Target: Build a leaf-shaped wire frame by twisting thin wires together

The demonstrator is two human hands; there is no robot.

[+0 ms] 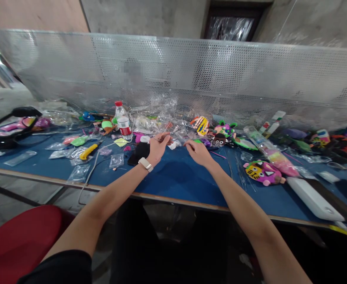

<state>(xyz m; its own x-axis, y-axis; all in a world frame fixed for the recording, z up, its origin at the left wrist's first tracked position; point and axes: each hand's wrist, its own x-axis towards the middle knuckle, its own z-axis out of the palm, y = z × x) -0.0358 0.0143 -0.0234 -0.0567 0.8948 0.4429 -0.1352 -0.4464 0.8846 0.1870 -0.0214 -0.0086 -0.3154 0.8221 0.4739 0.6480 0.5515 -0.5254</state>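
My left hand (158, 149), with a pale watch band (146, 164) on its wrist, is raised over the middle of the blue table. Its thumb and fingers are closed around a small brownish piece (163, 137) that I cannot make out. To the right, my right hand (199, 152) hovers apart from it, its fingertips pinched together; whatever they hold, if anything, is too small to tell. Beneath the left hand lies a black flat object (139, 153). Clear plastic wrapping (173, 128) and a small white lump (174, 145) sit just beyond the hands.
A water bottle (123, 121) stands behind my left hand. A yellow-handled tool (88, 152) and small plastic bags (79, 173) lie left. Colourful clay masks (263, 172) and a white power bank (315, 199) are right. A perforated metal screen (167, 71) borders the table's back; a red stool (25, 240) stands lower left.
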